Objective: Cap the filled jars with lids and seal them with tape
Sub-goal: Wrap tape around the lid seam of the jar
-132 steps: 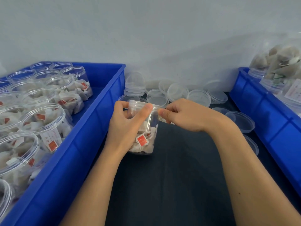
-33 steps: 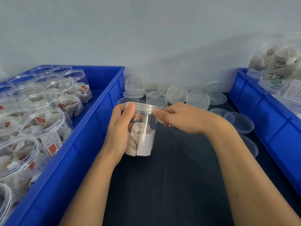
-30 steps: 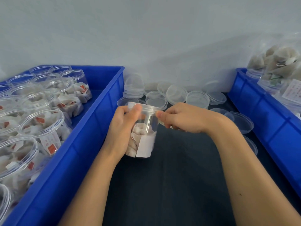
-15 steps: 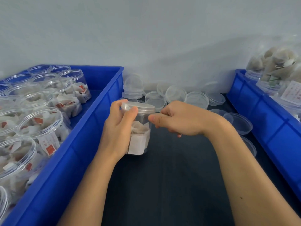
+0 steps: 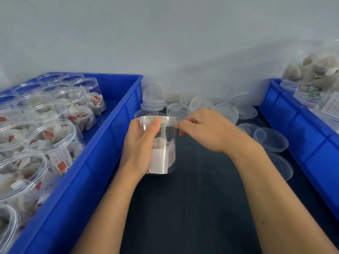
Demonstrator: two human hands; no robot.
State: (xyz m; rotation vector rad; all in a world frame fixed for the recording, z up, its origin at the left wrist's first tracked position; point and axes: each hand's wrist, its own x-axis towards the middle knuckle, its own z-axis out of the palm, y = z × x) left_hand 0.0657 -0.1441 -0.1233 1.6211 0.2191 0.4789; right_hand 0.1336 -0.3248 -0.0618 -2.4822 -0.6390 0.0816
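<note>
Bench [image 5: 192,208]: dark surface, running open toward 6 o'clock and giving both forearms free room.

Left blue crate [image 5: 95,162], at 9 o'clock: holding uncapped filled jars [image 5: 51,138], apparently waiting within short reach; its wall is standing just beside the left hand and limiting movement that way.

Right blue crate [image 5: 300,136], at 3 o'clock: holding jars of tea bags, their state unclear.

Loose lids [image 5: 201,105], at 12 to 2 o'clock: lying against the wall, within reach.

Jar [image 5: 163,143], centre: standing upright on the bench, lid [image 5: 157,118] already on.

Left hand [image 5: 139,149]: wrapping the jar, thumb pressing near the lid rim, likely steadying it for sealing.

Right hand [image 5: 207,131]: pinching something thin at the lid's edge, probably clear tape; the tape itself is too transparent to confirm.
</note>
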